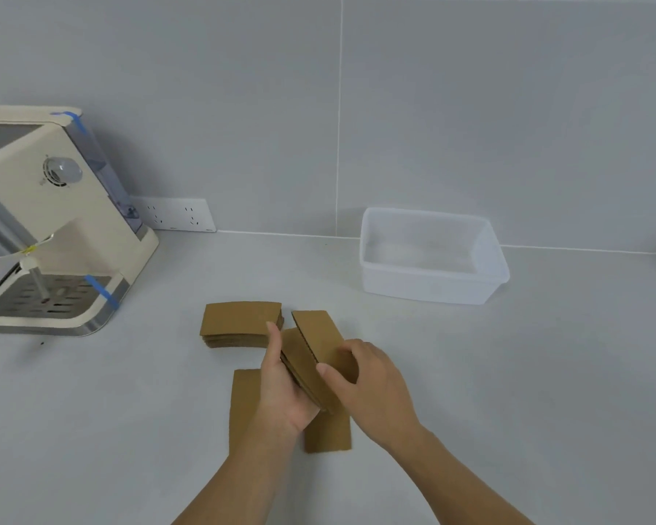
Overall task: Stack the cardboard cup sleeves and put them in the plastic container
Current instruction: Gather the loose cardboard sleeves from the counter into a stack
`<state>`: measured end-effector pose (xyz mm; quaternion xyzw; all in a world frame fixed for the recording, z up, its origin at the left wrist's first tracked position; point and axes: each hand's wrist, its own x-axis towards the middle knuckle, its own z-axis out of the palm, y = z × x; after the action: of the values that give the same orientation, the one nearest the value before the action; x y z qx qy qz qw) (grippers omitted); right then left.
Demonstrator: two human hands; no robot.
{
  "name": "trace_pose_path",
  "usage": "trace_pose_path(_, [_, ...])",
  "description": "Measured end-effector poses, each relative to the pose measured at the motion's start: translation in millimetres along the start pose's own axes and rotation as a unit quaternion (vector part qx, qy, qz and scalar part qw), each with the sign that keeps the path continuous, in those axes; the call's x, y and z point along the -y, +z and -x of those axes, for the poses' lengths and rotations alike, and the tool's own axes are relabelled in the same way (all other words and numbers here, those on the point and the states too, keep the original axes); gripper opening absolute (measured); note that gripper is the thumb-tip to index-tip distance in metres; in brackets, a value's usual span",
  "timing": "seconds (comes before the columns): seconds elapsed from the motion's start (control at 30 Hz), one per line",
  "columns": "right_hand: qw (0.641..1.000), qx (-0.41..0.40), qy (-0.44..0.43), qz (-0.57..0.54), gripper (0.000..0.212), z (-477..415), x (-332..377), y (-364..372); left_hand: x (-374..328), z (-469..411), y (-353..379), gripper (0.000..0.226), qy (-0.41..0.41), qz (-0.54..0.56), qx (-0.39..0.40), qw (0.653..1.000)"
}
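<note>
Both hands hold a tilted bundle of brown cardboard cup sleeves [311,350] above the counter. My left hand [281,395] cups it from below and the left, thumb along its edge. My right hand [368,377] grips its right side. A flat stack of sleeves [239,322] lies on the counter just behind my left hand. One sleeve [243,403] lies flat under my left wrist, another [328,433] below the bundle. The clear plastic container [428,288] stands empty at the back right.
A cream coffee machine [57,229] with blue tape and a metal drip tray stands at the left. A white wall socket [175,216] sits behind it on the grey tiled wall. The counter is pale grey.
</note>
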<state>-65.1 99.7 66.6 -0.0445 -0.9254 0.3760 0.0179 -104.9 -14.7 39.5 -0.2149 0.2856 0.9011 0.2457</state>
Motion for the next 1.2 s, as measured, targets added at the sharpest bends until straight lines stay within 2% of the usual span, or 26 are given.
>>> trace_pose_path(0.13, [0.999,0.017,-0.025,0.027,0.043,2.4,9.1,14.7,-6.6,3.8,-6.3,0.071,0.014,0.016,-0.003,1.000])
trace_pose_path(0.27, [0.997,0.040,-0.041,0.051,0.043,4.5,14.5,26.5,-12.4,10.6,-10.7,0.055,0.016,0.037,-0.010,0.999])
trace_pose_path(0.43, [0.994,0.068,-0.063,0.058,0.044,9.6,15.8,38.1,-16.1,16.0,-16.1,0.062,0.035,0.037,-0.024,0.998])
trace_pose_path(0.6, [0.993,0.091,-0.066,0.032,0.046,10.2,15.8,39.7,-19.3,17.9,-25.4,0.041,0.033,0.043,-0.024,0.998])
trace_pose_path(0.7, [0.996,0.069,-0.035,-0.037,0.042,12.0,17.0,40.4,-21.5,17.0,-29.2,0.043,0.035,0.037,-0.030,0.998])
trace_pose_path(0.83, [0.993,-0.035,0.042,-0.109,0.035,9.3,13.1,38.2,-26.7,16.6,-32.1,0.051,0.052,0.052,-0.030,0.997])
trace_pose_path(0.9, [0.995,-0.074,0.054,-0.040,0.040,7.0,5.9,38.4,-30.9,18.0,-34.4,0.050,0.059,0.071,-0.025,0.995])
trace_pose_path(0.97, [0.994,-0.081,0.062,0.051,0.053,6.5,-2.0,42.1,-35.3,19.7,-37.5,0.050,0.069,0.076,-0.028,0.994])
trace_pose_path(1.1, [0.981,-0.006,0.116,0.153,0.089,14.2,-9.5,57.1,-41.1,21.4,-44.2,0.054,0.079,0.084,-0.043,0.992])
trace_pose_path(1.2, [0.974,0.041,0.131,0.179,0.099,23.5,-12.2,69.6,-43.0,22.3,-49.1,0.053,0.074,0.083,-0.043,0.993])
